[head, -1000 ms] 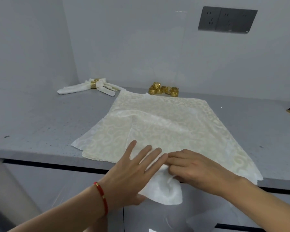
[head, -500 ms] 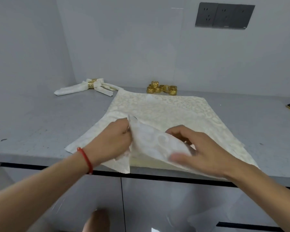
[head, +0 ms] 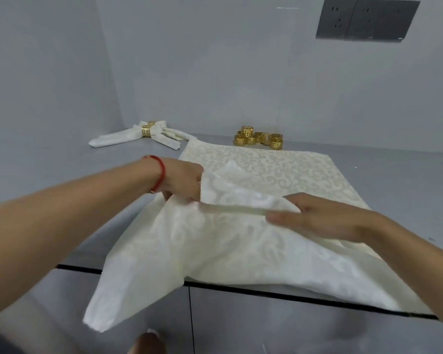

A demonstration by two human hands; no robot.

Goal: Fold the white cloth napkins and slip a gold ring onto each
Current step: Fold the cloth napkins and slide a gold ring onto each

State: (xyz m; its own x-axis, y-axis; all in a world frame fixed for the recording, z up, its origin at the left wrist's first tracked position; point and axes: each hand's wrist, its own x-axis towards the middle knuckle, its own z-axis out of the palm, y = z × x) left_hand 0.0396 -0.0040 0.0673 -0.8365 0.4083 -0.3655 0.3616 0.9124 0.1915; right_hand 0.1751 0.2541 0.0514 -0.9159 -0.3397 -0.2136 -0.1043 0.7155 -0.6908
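Fingers (head: 189, 192) of the left hand (head: 180, 181) are curled around a raised fold of a white cloth napkin (head: 215, 241), pinching it at the fold's left end, with a red cord bracelet (head: 160, 172) on that wrist. On the other side, the right hand (head: 325, 221) holds the same fold at its right end: its thumb lies along the front of the folded edge and its other fingers wrap over the top of the cloth. Between the two hands the fold forms a lifted ridge with a thin, straight edge facing the viewer. This napkin, patterned with pale scrolls, lies on a grey surface (head: 49, 175) and its near part spills over the front edge, one corner hanging well down on the left. Beneath it, farther back, more of the same patterned cloth (head: 279, 164) lies flat on the surface; whether it is part of the held napkin or a separate one cannot be told. At the back left of the surface rests a finished napkin (head: 118, 136), gathered at its middle by a gold ring (head: 146, 130) so its ends fan out to both sides. Near the back centre, just beyond the flat cloth, sits a small cluster of loose gold rings (head: 258, 139). High on the grey wall at the upper right is a dark panel of power sockets (head: 366, 19).
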